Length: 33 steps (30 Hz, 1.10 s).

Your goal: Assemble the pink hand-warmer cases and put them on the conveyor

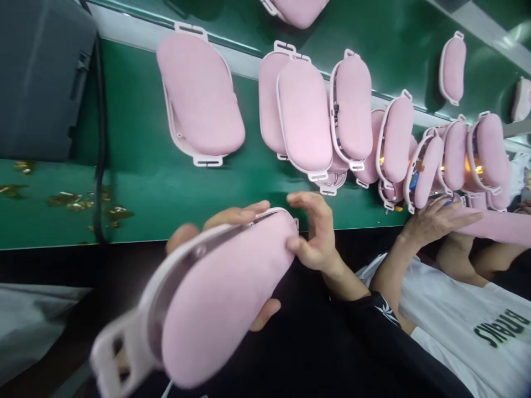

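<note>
A pink, rounded oblong shell (232, 287) with a pale rim and a strap loop at each end is held tilted in front of me, its near end blurred. A dark gap runs between the pink cover and the rim along the left side. My left hand (236, 216) wraps it from beneath; fingers show at both edges, while the palm is hidden. At the far end, my right hand (313, 232) is curved in a C, the thumb touching the cover and the other fingers apart from it.
Beyond my hands, a similar shell (203, 94) lies on the green table (133, 116). Several more shells (305, 116) overlap to the right, some with parts showing inside. Gold-coloured bits (70, 200), a black cable (99, 138) and a dark box (41, 77) are left. A co-worker's hand (435, 221) works at right.
</note>
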Motion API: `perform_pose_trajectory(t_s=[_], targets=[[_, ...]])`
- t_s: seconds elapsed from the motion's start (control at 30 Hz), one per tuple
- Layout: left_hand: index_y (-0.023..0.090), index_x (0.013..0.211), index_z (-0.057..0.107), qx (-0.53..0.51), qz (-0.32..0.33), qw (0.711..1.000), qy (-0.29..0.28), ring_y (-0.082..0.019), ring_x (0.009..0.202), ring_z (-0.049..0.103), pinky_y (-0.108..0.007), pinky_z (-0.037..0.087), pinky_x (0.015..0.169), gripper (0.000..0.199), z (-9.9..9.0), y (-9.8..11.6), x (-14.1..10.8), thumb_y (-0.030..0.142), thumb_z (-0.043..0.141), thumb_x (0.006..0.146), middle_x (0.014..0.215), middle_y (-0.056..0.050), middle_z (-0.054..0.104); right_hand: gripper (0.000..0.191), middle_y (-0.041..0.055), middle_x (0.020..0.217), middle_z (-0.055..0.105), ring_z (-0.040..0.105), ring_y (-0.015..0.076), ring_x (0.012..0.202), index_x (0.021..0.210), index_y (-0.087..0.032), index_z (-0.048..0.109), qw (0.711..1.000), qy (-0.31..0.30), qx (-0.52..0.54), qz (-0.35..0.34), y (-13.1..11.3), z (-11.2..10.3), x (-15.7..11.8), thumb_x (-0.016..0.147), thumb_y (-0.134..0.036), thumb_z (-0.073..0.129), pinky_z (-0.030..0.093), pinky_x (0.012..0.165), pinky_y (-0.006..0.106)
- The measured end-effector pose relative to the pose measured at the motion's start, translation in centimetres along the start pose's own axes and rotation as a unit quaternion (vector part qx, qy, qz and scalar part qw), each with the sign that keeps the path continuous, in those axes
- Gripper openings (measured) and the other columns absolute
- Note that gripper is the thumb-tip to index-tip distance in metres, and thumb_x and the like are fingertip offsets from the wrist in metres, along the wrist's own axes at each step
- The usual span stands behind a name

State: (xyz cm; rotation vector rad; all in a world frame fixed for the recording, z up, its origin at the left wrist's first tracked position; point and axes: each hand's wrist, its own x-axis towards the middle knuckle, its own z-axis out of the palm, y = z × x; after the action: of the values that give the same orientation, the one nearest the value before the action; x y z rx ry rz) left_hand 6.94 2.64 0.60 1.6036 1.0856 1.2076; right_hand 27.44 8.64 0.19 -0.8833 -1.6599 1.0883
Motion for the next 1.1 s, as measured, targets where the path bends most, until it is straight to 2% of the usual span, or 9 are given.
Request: perform_pose_trajectory(t_s=[0.07,0.17,0.27,0.37,0.5,0.6,0.73,0.97,1.1], targets=[[0.047,0.172,0.023,-0.08,-0.019,0.995,0.057,-0.037,0.147,0.062,-0.062,0.055,0.126,0.102,-0.2,-0.5,0.2,0.073,0.075,0.088,0.157,-0.003,0.058,0.075,0.0134,0.148,0.066,0.064,0.0303,0.14,0.151,-0.028,0.057,0.984,-0.103,-0.087,-0.117,0.4,-0.5,0.3,0.091,-0.067,0.08,0.054,0.12,0.052],[0.051,0.168,0.037,-0.154,-0.049,0.982,0.097,-0.032,0.143,0.065,-0.061,0.056,0.127,0.103,0.1,-1.7,0.3,0.083,0.081,0.081,0.154,-0.002,0.064,0.077,0.0188,0.162,0.06,0.061,0.0301,0.149,0.157,-0.023,0.056,0.963,-0.201,-0.119,-0.135,0.3,-1.0,0.8,0.097,-0.067,0.075,0.051,0.125,0.05],[0.047,0.168,0.04,-0.183,-0.08,0.978,0.064,-0.033,0.145,0.065,-0.062,0.055,0.129,0.095,0.4,-1.9,0.0,0.079,0.078,0.088,0.157,-0.005,0.064,0.068,0.0169,0.159,0.065,0.065,0.027,0.148,0.16,-0.022,0.055,0.974,-0.199,-0.062,-0.086,0.1,-1.3,0.9,0.106,-0.063,0.062,0.055,0.122,0.044],[0.039,0.163,0.051,-0.204,-0.084,0.975,0.012,-0.034,0.148,0.063,-0.056,0.061,0.124,0.079,0.4,-1.3,-0.4,0.07,0.076,0.094,0.155,-0.006,0.066,0.063,0.0124,0.153,0.072,0.068,0.0234,0.146,0.162,-0.023,0.055,0.982,-0.188,0.008,-0.033,0.0,-1.7,0.9,0.111,-0.059,0.055,0.058,0.12,0.039],[0.042,0.149,0.06,-0.167,-0.085,0.979,0.078,-0.033,0.155,0.057,-0.057,0.058,0.128,0.055,1.0,-1.0,-0.9,0.062,0.073,0.1,0.148,-0.004,0.071,0.061,0.0112,0.153,0.073,0.07,0.0211,0.143,0.162,-0.024,0.057,0.981,-0.194,0.001,-0.02,0.1,-1.8,0.7,0.109,-0.053,0.064,0.059,0.119,0.032],[0.041,0.146,0.061,-0.151,-0.101,0.975,0.129,-0.032,0.158,0.053,-0.057,0.051,0.134,0.055,1.6,-1.2,-1.2,0.064,0.076,0.097,0.148,-0.004,0.07,0.062,0.0124,0.152,0.073,0.07,0.022,0.144,0.161,-0.022,0.059,0.98,-0.196,-0.003,-0.017,0.2,-1.7,0.5,0.107,-0.051,0.068,0.058,0.12,0.033],[0.039,0.145,0.061,-0.151,-0.134,0.969,0.146,-0.036,0.153,0.058,-0.062,0.051,0.133,0.064,2.0,-1.4,-1.4,0.068,0.08,0.092,0.135,-0.006,0.076,0.062,0.0113,0.152,0.073,0.071,0.022,0.143,0.161,-0.024,0.058,0.98,-0.198,-0.006,-0.007,0.0,-1.7,0.2,0.106,-0.049,0.07,0.059,0.12,0.033],[0.029,0.15,0.062,-0.151,-0.106,0.975,0.124,-0.037,0.146,0.064,-0.058,0.061,0.122,0.062,1.7,-0.9,-1.3,0.061,0.074,0.098,0.134,-0.013,0.077,0.061,0.0098,0.153,0.072,0.073,0.0209,0.139,0.163,-0.025,0.057,0.973,-0.229,-0.011,0.015,-0.7,-2.6,0.6,0.108,-0.05,0.066,0.061,0.116,0.03],[0.03,0.15,0.064,-0.162,-0.1,0.978,0.089,-0.031,0.123,0.078,-0.045,0.071,0.106,0.057,1.5,0.0,-0.5,0.054,0.077,0.1,0.13,-0.011,0.079,0.063,0.0081,0.154,0.072,0.076,0.021,0.134,0.164,-0.028,0.055,0.968,-0.249,0.001,0.039,-0.8,-3.0,0.8,0.108,-0.054,0.065,0.062,0.114,0.03]])
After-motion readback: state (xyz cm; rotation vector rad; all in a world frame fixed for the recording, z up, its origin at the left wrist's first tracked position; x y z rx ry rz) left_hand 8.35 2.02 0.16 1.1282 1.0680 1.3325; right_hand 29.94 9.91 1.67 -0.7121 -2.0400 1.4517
